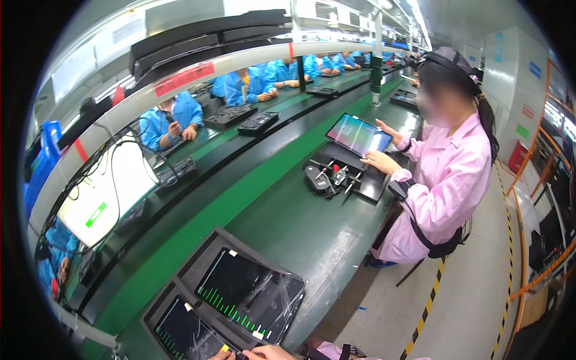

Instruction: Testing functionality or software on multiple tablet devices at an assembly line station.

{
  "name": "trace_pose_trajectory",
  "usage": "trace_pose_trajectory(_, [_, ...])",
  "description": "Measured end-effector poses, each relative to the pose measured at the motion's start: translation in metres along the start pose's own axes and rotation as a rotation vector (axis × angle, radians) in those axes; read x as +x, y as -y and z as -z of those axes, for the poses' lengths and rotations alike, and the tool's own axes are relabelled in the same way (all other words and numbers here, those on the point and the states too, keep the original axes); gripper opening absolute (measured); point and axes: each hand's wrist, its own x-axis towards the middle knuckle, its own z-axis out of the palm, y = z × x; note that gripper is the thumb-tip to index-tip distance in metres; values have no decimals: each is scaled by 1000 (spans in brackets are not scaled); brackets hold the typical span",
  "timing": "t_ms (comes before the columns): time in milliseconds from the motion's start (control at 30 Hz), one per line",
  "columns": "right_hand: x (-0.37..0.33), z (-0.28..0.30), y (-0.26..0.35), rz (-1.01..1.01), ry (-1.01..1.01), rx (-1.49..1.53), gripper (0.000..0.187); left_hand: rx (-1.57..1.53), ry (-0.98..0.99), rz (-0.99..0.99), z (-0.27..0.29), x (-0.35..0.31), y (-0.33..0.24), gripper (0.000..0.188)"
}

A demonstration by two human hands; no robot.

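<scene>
A: What did we have at far left?
B: A lit white panel (105, 195) with dark cables crossing it. Right of it, people in blue (192, 111) sat across the line.

A: Nearer us?
B: A black tray (215, 239) lay on the green desk (285, 231), two tablets in it, side by side. The left tablet (186, 329) sat at the bottom edge of our view, screen lit dark with green bars, a white tab near its top.

A: Left hand?
B: Our left hand (222, 356) was at that tablet's lower right, by a small yellow piece (225, 347). Mostly cut off; we couldn't tell whether the grip was clamped on it.

A: Right tablet?
B: The right tablet (246, 291) lay face up, green bars along its lower left side, white tabs top and bottom, glare over it. Our right hand (271, 353) was just below it, fingers bent. We couldn't tell if that grip was apart or together.

A: Further right?
B: A dark fixture (327, 179) with metal clamps stood on the desk. Beside it, a co-worker in pink (450, 159) had both hands at a lit tablet (359, 135), tilted up. Then came striped floor tape (427, 318) and an orange frame (523, 240).
</scene>
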Motion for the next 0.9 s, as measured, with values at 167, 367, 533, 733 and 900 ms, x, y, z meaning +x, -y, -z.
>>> trace_pose_trajectory(167, [8, 3, -19, -6, 30, -137, 28, 94, 111, -80, 2, -5, 4, 27])
trace_pose_trajectory(367, [9, -5, -63, -178, 7, -301, 31, 28, 24, -113, -18, -17, 24, 27])
trace_pose_trajectory(533, [-1, -18, -37, -276, -282, -374, 31, -26, 21, -73, -18, -18, 22, 30])
trace_pose_trajectory(733, [-7, -20, -13, -132, -334, -490, 26, 9, 30, -103, -21, -19, 12, 31])
trace_pose_trajectory(900, [12, -1, -37, 179, -41, -293, 33, 226, -357, -285, -45, -22, 20, 27])
